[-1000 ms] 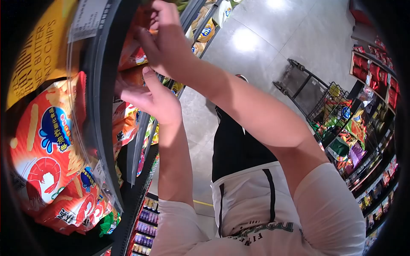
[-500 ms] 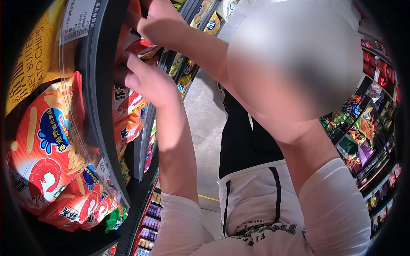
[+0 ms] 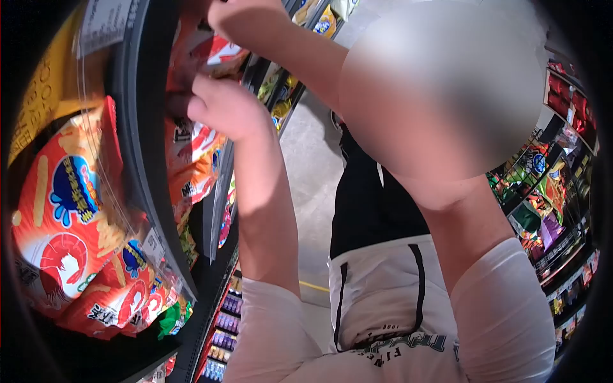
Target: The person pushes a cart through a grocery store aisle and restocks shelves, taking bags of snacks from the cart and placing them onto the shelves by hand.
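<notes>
My left hand (image 3: pixel 230 108) reaches in beside red snack bags on the shelf, with its thumb bent and its other fingers lost in shadow. A red and white bag (image 3: pixel 220 52) lies just above it, and another red bag (image 3: pixel 191 143) is below. Higher up, my right hand (image 3: pixel 246 18) is at the top edge of the view, near the upper bag; its fingertips are hidden. Whether either hand grips a bag cannot be made out.
A dark shelf edge (image 3: pixel 143 134) curves down left of my hands. Beyond it are a large red shrimp snack bag (image 3: pixel 60 210) and a yellow bag (image 3: pixel 45 96). More racks of packets (image 3: pixel 543 191) stand at the right. A blurred disc covers part of my right forearm.
My left hand has moved up from lower beside the bags, and its thumb has folded down. My right hand has shifted up toward the top edge. The blurred disc has appeared; the view has shifted slightly.
</notes>
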`<state>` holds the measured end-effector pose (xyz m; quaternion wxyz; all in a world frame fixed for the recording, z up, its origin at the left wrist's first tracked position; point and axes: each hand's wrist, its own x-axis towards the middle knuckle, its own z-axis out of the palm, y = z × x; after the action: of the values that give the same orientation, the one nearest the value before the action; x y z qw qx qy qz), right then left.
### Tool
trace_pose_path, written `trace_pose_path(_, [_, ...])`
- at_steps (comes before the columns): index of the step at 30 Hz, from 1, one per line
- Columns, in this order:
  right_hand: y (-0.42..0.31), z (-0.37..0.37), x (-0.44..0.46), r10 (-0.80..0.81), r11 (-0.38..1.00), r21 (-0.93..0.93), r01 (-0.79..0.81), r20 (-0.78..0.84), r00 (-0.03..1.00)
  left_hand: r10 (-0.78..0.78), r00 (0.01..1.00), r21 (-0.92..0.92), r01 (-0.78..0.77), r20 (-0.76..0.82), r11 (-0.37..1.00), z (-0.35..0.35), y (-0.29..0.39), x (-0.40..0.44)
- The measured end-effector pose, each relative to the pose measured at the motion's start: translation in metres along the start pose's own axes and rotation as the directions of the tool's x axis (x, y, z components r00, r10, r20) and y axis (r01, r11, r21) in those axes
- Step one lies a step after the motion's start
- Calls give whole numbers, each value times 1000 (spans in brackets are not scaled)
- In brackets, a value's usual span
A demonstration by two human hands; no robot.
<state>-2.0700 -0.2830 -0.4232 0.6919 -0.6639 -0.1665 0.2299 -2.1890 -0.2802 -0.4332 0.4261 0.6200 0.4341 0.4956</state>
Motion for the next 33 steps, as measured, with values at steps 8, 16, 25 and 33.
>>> trace_pose_path(8, [39, -45, -83, -415, 900, 54, 433, -200, 888, -128, 992, -1, 128, -21, 992, 14, 22, -6])
trace_pose_path(16, [89, -100, -155, 27, 1000, 11, -28, 24, 999, -193, 979, 140, 183, 59, 973, -3, 26, -75])
trace_pose_path(25, [142, -227, -243, 415, 834, -552, -15, 609, 676, -533, 444, 568, 65, 720, 821, -168, -50, -240])
trace_pose_path(33, [92, -402, -364, 704, 413, -884, 218, 462, 539, -1000, -9, 627, 779, -3, -9, -427, -73, -413])
